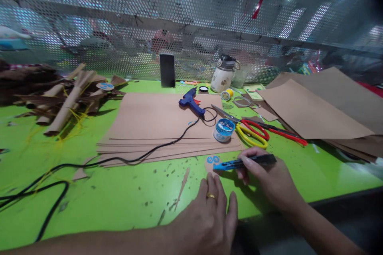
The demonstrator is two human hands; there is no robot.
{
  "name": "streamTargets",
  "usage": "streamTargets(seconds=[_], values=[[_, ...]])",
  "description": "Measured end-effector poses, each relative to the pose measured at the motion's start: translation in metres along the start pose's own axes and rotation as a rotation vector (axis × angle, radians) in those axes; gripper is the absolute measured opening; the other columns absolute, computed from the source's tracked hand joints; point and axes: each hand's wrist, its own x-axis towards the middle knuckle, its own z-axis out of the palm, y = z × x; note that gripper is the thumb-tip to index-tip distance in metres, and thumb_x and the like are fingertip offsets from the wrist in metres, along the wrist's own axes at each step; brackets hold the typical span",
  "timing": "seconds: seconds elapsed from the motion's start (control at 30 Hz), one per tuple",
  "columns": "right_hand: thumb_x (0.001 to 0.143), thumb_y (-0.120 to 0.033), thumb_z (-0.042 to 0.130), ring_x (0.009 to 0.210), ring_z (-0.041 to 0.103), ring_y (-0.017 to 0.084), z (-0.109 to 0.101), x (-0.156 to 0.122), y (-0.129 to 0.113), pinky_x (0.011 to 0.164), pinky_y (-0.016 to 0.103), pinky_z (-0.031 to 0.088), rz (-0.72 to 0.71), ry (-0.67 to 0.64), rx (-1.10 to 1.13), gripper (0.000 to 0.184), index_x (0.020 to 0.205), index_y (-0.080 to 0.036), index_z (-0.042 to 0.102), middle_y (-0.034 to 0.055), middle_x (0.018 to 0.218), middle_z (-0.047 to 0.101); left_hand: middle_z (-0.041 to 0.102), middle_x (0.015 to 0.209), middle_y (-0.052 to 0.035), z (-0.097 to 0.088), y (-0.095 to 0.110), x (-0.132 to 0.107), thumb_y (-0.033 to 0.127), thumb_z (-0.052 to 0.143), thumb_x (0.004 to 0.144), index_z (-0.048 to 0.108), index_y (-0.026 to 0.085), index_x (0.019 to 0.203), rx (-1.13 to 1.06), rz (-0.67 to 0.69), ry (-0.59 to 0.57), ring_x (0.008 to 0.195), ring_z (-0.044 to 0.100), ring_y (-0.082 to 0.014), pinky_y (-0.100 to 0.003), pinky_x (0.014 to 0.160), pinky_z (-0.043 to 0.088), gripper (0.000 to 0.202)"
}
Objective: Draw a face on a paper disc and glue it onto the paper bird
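My right hand point(267, 177) grips a blue and black utility knife point(243, 162), its blade end pointing left onto a small tan cardboard piece point(211, 162) with two blue circles on it. My left hand point(209, 215) lies on the green table point(119, 195) just below that piece, its fingers close together and flat, a ring on one finger. It holds nothing; its fingertips are near the cardboard piece.
A stack of brown cardboard sheets point(155, 123) lies ahead with a blue glue gun point(191, 101) and its black cord point(89, 165). Scissors with yellow point(251, 135) and red point(281, 131) handles, a small blue tub point(224, 129), loose brown paper point(314, 107) right, rolled paper point(64, 103) left.
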Motion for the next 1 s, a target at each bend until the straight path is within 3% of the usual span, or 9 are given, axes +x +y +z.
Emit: streamTargets(seconds=[0.17, 0.87, 1.0], values=[[0.087, -0.039, 0.06, 0.045, 0.057, 0.014, 0.0008, 0.0001, 0.0008, 0.046, 0.024, 0.048, -0.014, 0.093, 0.014, 0.02, 0.081, -0.02, 0.058, -0.0004, 0.056, 0.065, 0.065, 0.107, -0.0313, -0.0002, -0.0012, 0.0002, 0.023, 0.041, 0.091, 0.051, -0.003, 0.125, 0.016, 0.023, -0.017, 0.102, 0.064, -0.0392, -0.053, 0.083, 0.047, 0.044], [0.087, -0.037, 0.061, 0.046, 0.059, 0.012, 0.003, -0.0028, -0.0022, 0.047, 0.02, 0.049, -0.043, 0.042, -0.068, 0.02, 0.077, -0.02, 0.059, -0.0011, 0.055, 0.066, 0.064, 0.109, -0.0301, -0.0039, -0.0008, 0.0004, 0.022, 0.036, 0.093, 0.05, -0.003, 0.127, 0.043, 0.042, -0.046, 0.105, 0.062, -0.0415, -0.052, 0.083, 0.048, 0.045], [0.086, -0.036, 0.061, 0.045, 0.058, 0.012, 0.001, -0.0017, -0.0012, 0.045, 0.02, 0.048, -0.038, 0.114, -0.084, 0.019, 0.075, -0.02, 0.059, -0.0013, 0.053, 0.065, 0.064, 0.109, -0.0304, -0.0034, -0.0016, 0.0003, 0.022, 0.034, 0.093, 0.051, -0.004, 0.126, 0.034, 0.044, -0.041, 0.104, 0.062, -0.0419, -0.052, 0.082, 0.048, 0.045]])
